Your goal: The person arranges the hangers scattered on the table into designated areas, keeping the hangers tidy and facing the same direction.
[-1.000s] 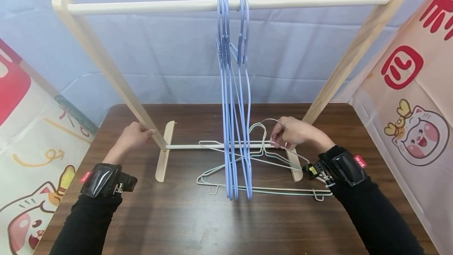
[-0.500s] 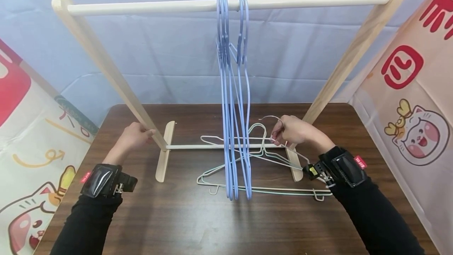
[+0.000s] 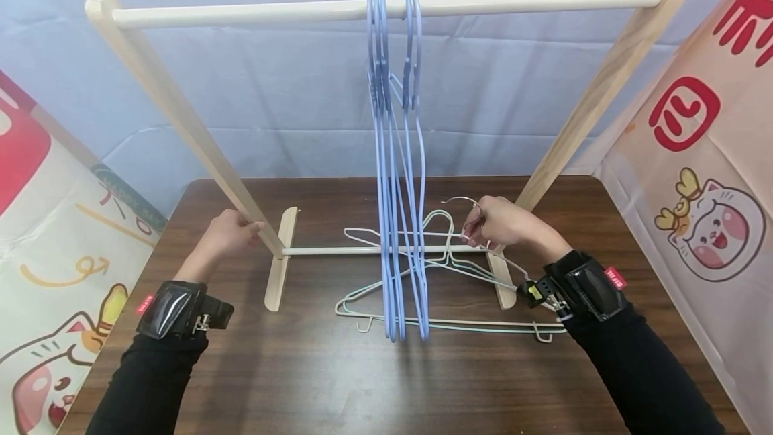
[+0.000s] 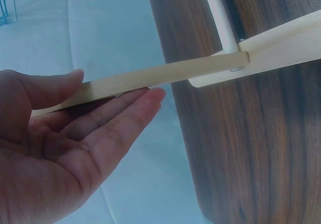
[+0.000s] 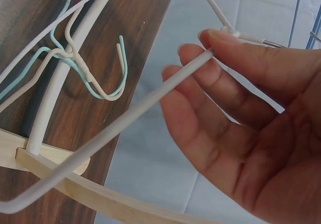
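My left hand [image 3: 226, 233] holds the left post [image 3: 181, 123] of a wooden clothes rack low down; in the left wrist view the thumb lies on one side and the fingers on the other. My right hand [image 3: 498, 223] pinches a white clothes hanger [image 5: 120, 121] near its neck, between thumb and fingertips. The metal hook [image 3: 461, 199] of that hanger points up and left. Below it, a beige hanger [image 3: 459, 321] and a mint-green one lie one over the other on the table. Several blue hangers [image 3: 379, 86] hang from the rack's top rail [image 3: 253, 15].
The rack stands on a dark wooden table [image 3: 290, 381]. Its lower bar [image 3: 332, 251] joins the left foot [image 3: 281, 260] and right foot [image 3: 501, 280]. A pale blue cloth [image 3: 290, 146] hangs behind; printed banners flank both sides.
The white hanger in my right hand has risen slightly, its far left end moving up in the head view. My left hand and the blue hangers stay nearly as before.
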A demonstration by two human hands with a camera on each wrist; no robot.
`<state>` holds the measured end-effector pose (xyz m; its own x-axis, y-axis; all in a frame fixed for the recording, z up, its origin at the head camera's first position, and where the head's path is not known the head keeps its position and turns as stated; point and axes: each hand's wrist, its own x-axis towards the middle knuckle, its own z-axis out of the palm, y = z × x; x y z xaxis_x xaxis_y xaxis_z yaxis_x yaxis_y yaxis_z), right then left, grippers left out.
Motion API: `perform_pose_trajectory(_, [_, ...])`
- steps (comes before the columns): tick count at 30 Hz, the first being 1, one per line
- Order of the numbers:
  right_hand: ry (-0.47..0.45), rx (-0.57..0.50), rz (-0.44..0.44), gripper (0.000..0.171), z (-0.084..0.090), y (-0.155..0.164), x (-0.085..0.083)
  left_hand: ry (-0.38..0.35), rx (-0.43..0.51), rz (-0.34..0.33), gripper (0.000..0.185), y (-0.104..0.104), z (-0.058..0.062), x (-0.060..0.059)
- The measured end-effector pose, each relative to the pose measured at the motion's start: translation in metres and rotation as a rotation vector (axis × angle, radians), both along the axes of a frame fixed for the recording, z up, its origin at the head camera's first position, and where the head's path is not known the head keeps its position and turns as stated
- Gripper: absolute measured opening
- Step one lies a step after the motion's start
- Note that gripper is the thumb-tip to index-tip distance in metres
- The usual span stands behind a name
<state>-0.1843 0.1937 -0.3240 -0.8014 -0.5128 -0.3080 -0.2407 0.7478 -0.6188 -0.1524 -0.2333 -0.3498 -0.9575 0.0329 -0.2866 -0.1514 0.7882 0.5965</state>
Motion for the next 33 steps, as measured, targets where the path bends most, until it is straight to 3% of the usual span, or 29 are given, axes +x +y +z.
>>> perform_pose_trajectory(33, [-0.007, 0.025, -0.07, 0.009, 0.011, -0.002, 0.002, -0.003, -0.017, 0.001, 0.038, -0.003, -0.002, -0.001])
